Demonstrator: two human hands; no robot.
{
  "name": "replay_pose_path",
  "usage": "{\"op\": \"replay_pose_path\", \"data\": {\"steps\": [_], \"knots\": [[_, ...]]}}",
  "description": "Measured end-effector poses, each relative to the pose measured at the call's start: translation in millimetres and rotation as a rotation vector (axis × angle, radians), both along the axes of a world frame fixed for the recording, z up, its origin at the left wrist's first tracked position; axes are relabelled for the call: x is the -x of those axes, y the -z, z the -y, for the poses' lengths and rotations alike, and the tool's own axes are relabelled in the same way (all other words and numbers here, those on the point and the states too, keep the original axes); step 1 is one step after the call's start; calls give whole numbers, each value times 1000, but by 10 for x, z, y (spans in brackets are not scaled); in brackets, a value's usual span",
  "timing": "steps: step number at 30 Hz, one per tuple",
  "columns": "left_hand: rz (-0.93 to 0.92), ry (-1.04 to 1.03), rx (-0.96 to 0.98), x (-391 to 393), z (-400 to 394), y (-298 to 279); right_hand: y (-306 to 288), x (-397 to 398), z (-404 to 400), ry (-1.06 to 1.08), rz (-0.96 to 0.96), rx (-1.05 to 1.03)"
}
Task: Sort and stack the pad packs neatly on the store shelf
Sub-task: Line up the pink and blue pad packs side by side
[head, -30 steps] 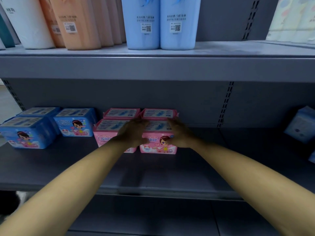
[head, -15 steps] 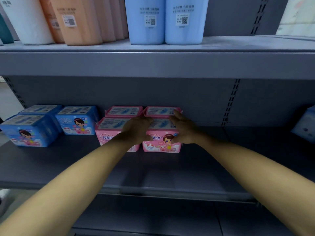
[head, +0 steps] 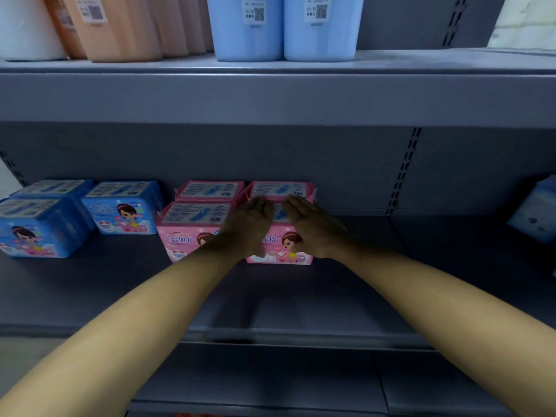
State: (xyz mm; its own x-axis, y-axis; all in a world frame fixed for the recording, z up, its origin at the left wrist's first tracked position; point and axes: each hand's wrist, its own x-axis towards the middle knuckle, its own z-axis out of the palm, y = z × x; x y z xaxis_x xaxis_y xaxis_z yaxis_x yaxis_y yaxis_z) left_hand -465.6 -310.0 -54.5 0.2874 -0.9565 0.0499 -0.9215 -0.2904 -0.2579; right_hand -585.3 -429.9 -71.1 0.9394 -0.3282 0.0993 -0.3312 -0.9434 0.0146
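Observation:
Several pink pad packs stand in two rows on the grey shelf (head: 301,299). The front right pink pack (head: 281,248) sits under both my hands. My left hand (head: 248,227) rests on its top left with straight fingers reaching toward the back. My right hand (head: 313,225) lies on its top right the same way. Behind it is the rear right pink pack (head: 281,189). The front left pink pack (head: 189,227) and the rear left pink pack (head: 210,189) stand beside them. Blue pad packs (head: 123,209) sit to the left.
An upper shelf (head: 270,88) overhangs the packs, carrying blue bottles (head: 285,25), peach bottles (head: 120,28) and a white one. A light blue pack (head: 535,215) stands at the far right. Bare shelf lies between it and the pink packs.
Both hands have slid up from the front and sides of the front right pink pack onto its top, fingers flattening. The camera has moved closer.

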Motion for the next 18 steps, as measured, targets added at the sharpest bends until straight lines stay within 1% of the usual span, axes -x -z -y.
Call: {"op": "replay_pose_path", "data": {"steps": [3, 18], "knots": [[36, -16, 0, 12, 39, 16, -8, 1, -12, -1, 1, 5], [-15, -50, 95, 68, 7, 67, 8, 33, -104, 47, 54, 23]]}}
